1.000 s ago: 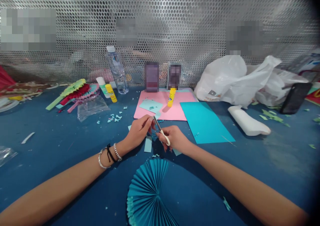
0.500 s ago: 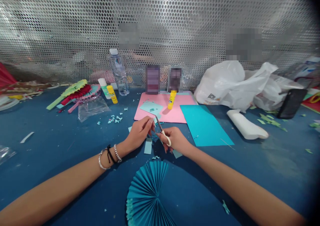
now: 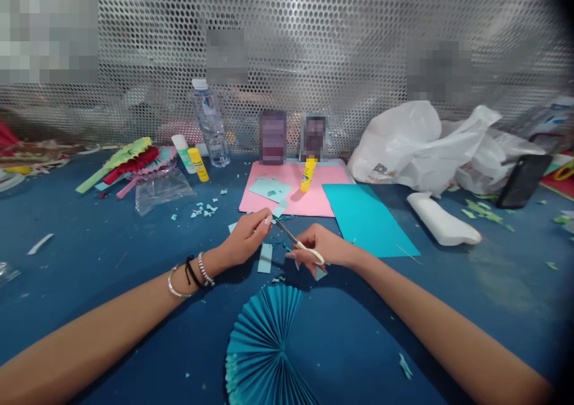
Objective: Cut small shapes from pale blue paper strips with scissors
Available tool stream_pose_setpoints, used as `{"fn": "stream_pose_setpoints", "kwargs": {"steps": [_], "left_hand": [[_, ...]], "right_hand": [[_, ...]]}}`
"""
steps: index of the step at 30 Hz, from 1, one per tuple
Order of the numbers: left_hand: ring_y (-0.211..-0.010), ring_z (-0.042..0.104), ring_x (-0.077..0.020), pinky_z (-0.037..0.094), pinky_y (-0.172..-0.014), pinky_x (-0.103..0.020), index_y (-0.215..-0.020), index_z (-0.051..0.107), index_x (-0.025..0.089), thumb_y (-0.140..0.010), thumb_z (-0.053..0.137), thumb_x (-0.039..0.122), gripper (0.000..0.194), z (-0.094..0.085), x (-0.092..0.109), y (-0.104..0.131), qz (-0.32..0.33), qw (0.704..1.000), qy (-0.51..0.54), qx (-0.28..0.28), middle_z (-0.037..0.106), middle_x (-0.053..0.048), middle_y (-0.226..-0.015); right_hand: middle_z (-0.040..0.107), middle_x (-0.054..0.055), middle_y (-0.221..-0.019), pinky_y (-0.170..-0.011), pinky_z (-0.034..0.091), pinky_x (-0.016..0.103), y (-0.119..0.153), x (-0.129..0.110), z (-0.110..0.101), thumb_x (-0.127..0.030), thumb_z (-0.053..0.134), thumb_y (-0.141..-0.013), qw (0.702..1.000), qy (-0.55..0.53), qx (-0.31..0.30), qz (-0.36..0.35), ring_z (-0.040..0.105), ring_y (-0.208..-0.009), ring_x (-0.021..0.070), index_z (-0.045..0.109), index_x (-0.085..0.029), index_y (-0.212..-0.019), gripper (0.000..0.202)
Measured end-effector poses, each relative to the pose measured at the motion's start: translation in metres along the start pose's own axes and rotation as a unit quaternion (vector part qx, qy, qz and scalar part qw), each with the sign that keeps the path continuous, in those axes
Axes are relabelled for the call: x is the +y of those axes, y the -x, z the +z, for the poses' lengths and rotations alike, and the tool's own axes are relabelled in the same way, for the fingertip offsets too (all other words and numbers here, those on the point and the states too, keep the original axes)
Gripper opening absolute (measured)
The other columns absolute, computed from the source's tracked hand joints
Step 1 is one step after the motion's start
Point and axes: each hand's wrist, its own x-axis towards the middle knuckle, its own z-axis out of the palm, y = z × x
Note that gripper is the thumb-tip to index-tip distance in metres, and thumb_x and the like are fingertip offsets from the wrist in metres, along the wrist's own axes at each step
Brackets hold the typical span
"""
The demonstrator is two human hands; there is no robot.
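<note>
My right hand grips a pair of scissors with cream handles, its fingers in the loops. The blades point up and left, and their tips come close to the fingertips of my left hand. That hand is closed in a pinch; whatever lies between its fingers is too small or hidden to make out. Below the hands, a light blue paper strip rests on the blue table among small cut scraps. Nearer to me lies a pleated teal paper fan, fringed with light blue pieces along its lower left edge.
Pink sheets carry light blue paper and an upright yellow glue stick. To their right are a turquoise sheet, a white object and plastic bags. Folded fans, glue sticks and a bottle stand left.
My right hand has moved slightly right and down with the scissors, away from my left hand. My left hand has turned a little and its fingers have closed tighter together.
</note>
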Motion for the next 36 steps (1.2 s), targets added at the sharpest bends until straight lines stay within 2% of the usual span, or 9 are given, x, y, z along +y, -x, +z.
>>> {"fn": "stream_pose_setpoints", "kwargs": {"steps": [9,16,23,29,36], "left_hand": [[-0.051,0.032,-0.0088,0.028,-0.051,-0.021,-0.066,0.032,0.018,-0.085,0.025,0.019,0.02,-0.006,-0.001,-0.001,0.04,0.995,-0.086,-0.039,0.037,0.005,-0.056],[-0.052,0.031,-0.0086,0.027,-0.052,-0.021,-0.064,0.037,0.017,-0.082,0.031,0.019,0.019,-0.013,-0.005,-0.001,0.05,0.989,-0.119,-0.07,0.037,0.005,-0.058],[-0.051,0.028,-0.0083,0.026,-0.051,-0.02,-0.062,0.034,0.017,-0.078,0.032,0.014,0.016,-0.014,-0.008,-0.001,0.065,0.983,-0.143,-0.095,0.035,0.005,-0.056],[-0.05,0.027,-0.0082,0.026,-0.05,-0.021,-0.061,0.033,0.018,-0.074,0.033,0.011,0.015,-0.014,-0.01,-0.001,0.066,0.983,-0.143,-0.096,0.033,0.006,-0.054],[-0.05,0.027,-0.0082,0.024,-0.049,-0.021,-0.061,0.031,0.018,-0.074,0.033,0.01,0.015,-0.013,-0.013,-0.001,0.068,0.985,-0.134,-0.087,0.031,0.006,-0.054]], "right_hand": [[0.053,-0.003,-0.04,-0.03,0.033,0.014,0.0,0.004,-0.002,-0.037,0.059,-0.072,1.0,0.009,-0.015,0.005,0.042,-0.03,0.0049,0.058,-0.011,-0.06,0.029],[0.054,-0.002,-0.041,-0.031,0.033,0.014,0.0,0.001,-0.003,-0.038,0.059,-0.072,0.999,0.016,-0.038,0.015,0.043,-0.031,0.0049,0.057,-0.011,-0.057,0.031],[0.054,-0.002,-0.042,-0.031,0.033,0.014,-0.001,0.003,-0.005,-0.035,0.06,-0.072,0.998,0.014,-0.054,0.018,0.044,-0.031,0.0051,0.057,-0.011,-0.058,0.028],[0.053,-0.003,-0.04,-0.031,0.033,0.014,-0.002,0.003,-0.007,-0.033,0.059,-0.073,0.997,0.014,-0.073,0.026,0.043,-0.031,0.005,0.057,-0.011,-0.059,0.026],[0.053,-0.003,-0.041,-0.029,0.033,0.014,-0.002,0.002,-0.007,-0.033,0.058,-0.074,0.997,0.015,-0.064,0.03,0.042,-0.031,0.0046,0.053,-0.012,-0.054,0.029]]}}
